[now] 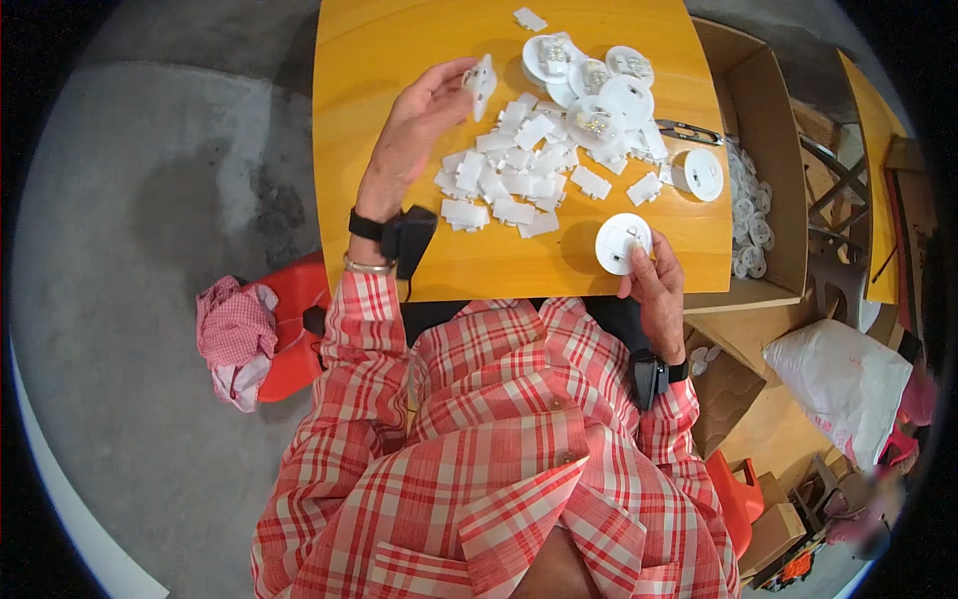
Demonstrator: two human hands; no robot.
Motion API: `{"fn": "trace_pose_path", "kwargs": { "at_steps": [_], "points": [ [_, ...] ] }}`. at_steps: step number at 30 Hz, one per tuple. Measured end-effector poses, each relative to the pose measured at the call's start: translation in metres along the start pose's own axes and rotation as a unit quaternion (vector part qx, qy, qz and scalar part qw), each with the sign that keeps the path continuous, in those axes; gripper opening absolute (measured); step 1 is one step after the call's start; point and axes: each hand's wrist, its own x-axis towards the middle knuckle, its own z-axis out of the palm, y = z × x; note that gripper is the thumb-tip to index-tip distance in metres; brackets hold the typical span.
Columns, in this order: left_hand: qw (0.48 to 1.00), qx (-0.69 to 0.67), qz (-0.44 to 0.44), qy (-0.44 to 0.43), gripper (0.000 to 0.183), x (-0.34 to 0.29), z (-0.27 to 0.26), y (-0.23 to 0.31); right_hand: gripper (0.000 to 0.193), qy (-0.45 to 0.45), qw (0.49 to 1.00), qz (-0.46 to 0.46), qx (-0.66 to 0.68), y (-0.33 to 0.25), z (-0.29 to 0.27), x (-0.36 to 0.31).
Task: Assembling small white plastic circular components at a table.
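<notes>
My left hand (423, 112) is raised over the far left of the table, its fingers closed on a small white plastic piece (482, 88) seen nearly edge-on. Near the front edge, my right hand (656, 285) pinches a round white plastic cover (621, 245) between thumb and fingers; a small dark slot shows on its face. Between the hands lies a loose heap of white rectangular plastic plates (519, 185). Behind them several round white housings (599, 118) are piled up, some showing metal parts inside. Another round white cover (703, 175) rests by the right edge.
A metal tool like tweezers (691, 133) lies at the yellow table's (399, 265) right side. Beyond that edge stands a cardboard box (766, 110) with many round white parts inside. A red stool (294, 339) bearing checked cloth is at left, a white sack (838, 384) at right.
</notes>
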Motion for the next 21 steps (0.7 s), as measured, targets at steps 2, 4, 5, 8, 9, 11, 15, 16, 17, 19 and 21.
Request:
{"fn": "trace_pose_path", "kwargs": {
  "at_steps": [2,4,5,8,9,11,15,16,17,19,21],
  "points": [
    [0.993,-0.114,0.002,0.014,0.046,-0.027,0.002,0.001,0.033,0.0,1.0,0.001,-0.001,0.008,0.008,-0.002],
    [0.934,-0.349,0.003,-0.075,0.047,-0.042,0.0,-0.009,0.033,0.003,1.0,0.001,-0.003,0.015,0.013,-0.002],
    [0.933,-0.348,0.005,-0.087,0.048,-0.045,0.002,-0.011,0.034,0.004,1.0,0.0,-0.01,0.016,0.015,-0.002],
    [0.923,-0.366,-0.02,-0.116,0.049,-0.049,0.008,-0.019,0.034,0.001,1.0,0.0,-0.018,0.024,0.013,0.002],
    [0.929,-0.351,-0.028,-0.118,0.05,-0.052,0.012,-0.021,0.034,-0.003,1.0,-0.001,-0.02,0.027,0.011,0.003],
    [0.928,-0.352,-0.028,-0.12,0.05,-0.053,0.017,-0.03,0.034,0.004,1.0,0.002,-0.019,0.03,0.009,0.004],
    [0.916,-0.377,-0.091,-0.1,0.049,-0.057,0.033,-0.049,0.032,0.012,1.0,0.006,-0.012,0.04,-0.005,0.002],
    [0.915,-0.379,-0.096,-0.103,0.049,-0.058,0.039,-0.056,0.032,0.018,1.0,0.008,-0.011,0.043,-0.013,0.002],
    [0.909,-0.39,-0.116,-0.094,0.049,-0.059,0.045,-0.064,0.031,0.044,0.999,-0.013,0.018,0.045,-0.02,0.002],
    [0.899,-0.404,-0.142,-0.088,0.049,-0.063,0.059,-0.079,0.026,0.102,0.992,-0.046,0.056,0.047,-0.043,0.002],
    [0.906,-0.391,-0.154,-0.045,0.048,-0.071,0.069,-0.091,0.024,0.165,0.979,-0.087,0.081,0.045,-0.073,-0.003]
  ]
}}
